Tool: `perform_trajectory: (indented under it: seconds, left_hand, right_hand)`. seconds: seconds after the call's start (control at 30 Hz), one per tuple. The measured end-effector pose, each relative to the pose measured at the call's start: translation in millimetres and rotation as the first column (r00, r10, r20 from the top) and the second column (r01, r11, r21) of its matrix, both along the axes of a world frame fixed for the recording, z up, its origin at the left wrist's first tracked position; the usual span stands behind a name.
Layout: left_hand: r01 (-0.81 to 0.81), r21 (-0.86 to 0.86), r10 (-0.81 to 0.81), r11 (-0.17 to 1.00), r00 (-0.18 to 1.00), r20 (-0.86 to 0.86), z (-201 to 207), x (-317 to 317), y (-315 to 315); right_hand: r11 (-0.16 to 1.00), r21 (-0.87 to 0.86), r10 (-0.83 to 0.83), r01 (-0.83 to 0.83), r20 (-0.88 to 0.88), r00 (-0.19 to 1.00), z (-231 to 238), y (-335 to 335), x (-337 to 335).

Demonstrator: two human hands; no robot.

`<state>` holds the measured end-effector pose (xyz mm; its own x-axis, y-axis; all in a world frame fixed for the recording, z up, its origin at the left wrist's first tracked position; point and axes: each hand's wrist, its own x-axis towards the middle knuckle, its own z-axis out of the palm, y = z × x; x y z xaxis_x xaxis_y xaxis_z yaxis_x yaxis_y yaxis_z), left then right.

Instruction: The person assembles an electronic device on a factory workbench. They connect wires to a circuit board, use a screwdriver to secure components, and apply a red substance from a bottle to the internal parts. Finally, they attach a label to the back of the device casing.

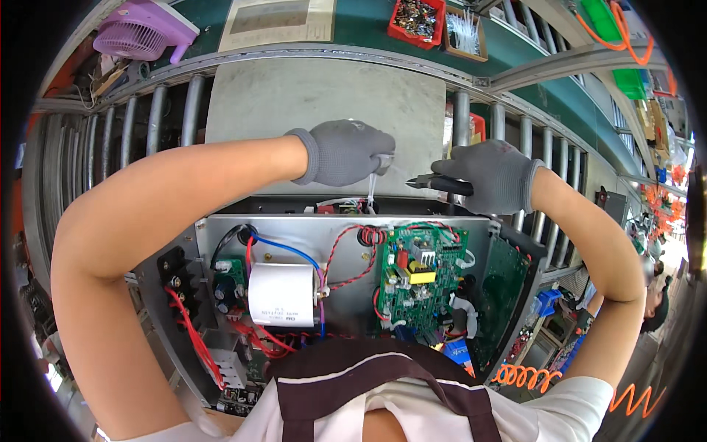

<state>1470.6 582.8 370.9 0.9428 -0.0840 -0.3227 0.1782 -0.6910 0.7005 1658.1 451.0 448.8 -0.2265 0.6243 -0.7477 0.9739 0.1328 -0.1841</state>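
Note:
My left hand [347,152], in a grey knit glove, is closed on a thin white cable tie [372,188]. The tie runs down to the wires at the far side of an open metal equipment case [294,223]. To the right, my gloved right hand [495,177] is wrapped round dark-handled cutting pliers [442,183]. Their jaws point left and stay apart from the tie. Inside the case are a green circuit board [412,295], a white cylinder [281,295] and red and blue wires. The case's near edge is hidden by my body.
Beyond the case lies a flat grey board [294,96] on metal rollers [156,121]. Farther back are a red bin of small metal parts [417,22], a box of white ties [464,34] and a purple fan [136,33]. Orange coiled hose [526,376] hangs at the lower right.

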Motion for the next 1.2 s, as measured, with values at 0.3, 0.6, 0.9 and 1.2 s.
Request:
perform_trajectory:
  seconds: [0.3, 0.6, 0.9, 1.2]
  left_hand:
    - [0.186, 0.162, -0.162, 0.969, 0.975, -0.150, -55.0, 17.1, -14.1]
    - [0.093, 0.078, -0.069, 0.993, 0.961, -0.267, -68.7, 22.4, -14.4]
    - [-0.076, 0.069, 0.096, 0.995, 0.924, -0.370, -112.5, 21.0, -20.5]
    - [-0.011, 0.030, 0.020, 0.999, 0.944, -0.330, -102.5, 25.1, -21.1]
  right_hand:
    - [0.993, -0.089, -0.106, 0.081, -0.325, 0.940, -90.8, -6.4, 5.9]
    - [0.962, -0.179, -0.266, 0.206, -0.442, 0.857, -107.3, -7.4, -0.8]
    - [0.969, -0.085, -0.248, 0.233, -0.360, 0.899, -111.2, -15.1, 3.2]
    - [0.962, -0.144, -0.271, 0.233, -0.372, 0.888, -114.7, -8.7, -7.3]
